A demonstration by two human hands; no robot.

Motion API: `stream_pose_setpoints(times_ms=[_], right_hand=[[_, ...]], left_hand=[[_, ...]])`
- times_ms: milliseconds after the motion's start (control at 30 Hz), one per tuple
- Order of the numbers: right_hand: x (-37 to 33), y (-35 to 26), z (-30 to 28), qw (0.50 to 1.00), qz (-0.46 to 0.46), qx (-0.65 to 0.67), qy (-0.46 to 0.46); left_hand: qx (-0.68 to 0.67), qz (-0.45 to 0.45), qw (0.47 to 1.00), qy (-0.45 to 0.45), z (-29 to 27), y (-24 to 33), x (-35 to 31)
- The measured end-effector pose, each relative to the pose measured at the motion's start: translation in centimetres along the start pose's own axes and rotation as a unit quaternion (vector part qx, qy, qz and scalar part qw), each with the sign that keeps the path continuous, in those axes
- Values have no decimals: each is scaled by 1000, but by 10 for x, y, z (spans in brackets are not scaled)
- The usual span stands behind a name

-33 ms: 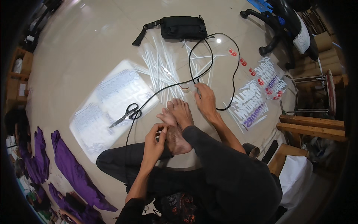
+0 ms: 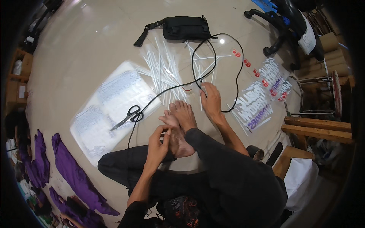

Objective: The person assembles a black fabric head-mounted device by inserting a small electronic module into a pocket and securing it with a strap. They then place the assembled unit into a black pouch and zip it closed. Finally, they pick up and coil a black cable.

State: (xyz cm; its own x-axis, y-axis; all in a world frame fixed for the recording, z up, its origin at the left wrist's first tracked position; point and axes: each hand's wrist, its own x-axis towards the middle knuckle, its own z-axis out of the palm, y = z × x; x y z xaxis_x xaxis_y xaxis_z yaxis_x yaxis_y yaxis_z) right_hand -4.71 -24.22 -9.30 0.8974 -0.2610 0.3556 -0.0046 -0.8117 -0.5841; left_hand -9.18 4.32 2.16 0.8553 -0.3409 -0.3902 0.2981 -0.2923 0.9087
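My left hand (image 2: 157, 144) is closed in a pinch beside my bare feet (image 2: 181, 116); whatever is between its fingertips is too small to make out. To its right, my right hand (image 2: 211, 98) is low over the floor with its fingers curled together, and what they hold is hidden. Just beyond those fingers runs a looped black cable (image 2: 238, 76). A thin white strip (image 2: 201, 102) lies beside the right hand. More white strips (image 2: 161, 70) are scattered ahead of my feet. Black-handled scissors (image 2: 128, 117) rest on a stack of clear film sheets (image 2: 89, 146) at the left.
A black waist bag (image 2: 186, 28) lies beyond the strips. On the right are lettered white and purple film pieces (image 2: 254, 108), red stickers (image 2: 247, 62), a chair base (image 2: 270, 49) and wooden beams (image 2: 318, 129). Purple cloth (image 2: 78, 173) lies at the lower left, near other people.
My right hand has shifted slightly to the right, and more of the white strip beside it now shows. My left hand keeps its pinch in the same place.
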Motion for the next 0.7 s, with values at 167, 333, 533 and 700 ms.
stream_pose_setpoints(times_ms=[167, 333, 533, 700], right_hand=[[-11, 12, -45, 973, 107, -124, -164], [-55, 62, -62, 951, 85, -173, -243], [-26, 74, -123, 983, 76, -56, -158], [30, -1, -238, 994, 13, -99, 38]], left_hand=[[224, 195, 954, -33, 29, -40, 12], [407, 232, 880, -81, 58, -91, 2], [389, 230, 886, -105, 50, -98, -1], [267, 223, 932, -106, 33, -74, -2]])
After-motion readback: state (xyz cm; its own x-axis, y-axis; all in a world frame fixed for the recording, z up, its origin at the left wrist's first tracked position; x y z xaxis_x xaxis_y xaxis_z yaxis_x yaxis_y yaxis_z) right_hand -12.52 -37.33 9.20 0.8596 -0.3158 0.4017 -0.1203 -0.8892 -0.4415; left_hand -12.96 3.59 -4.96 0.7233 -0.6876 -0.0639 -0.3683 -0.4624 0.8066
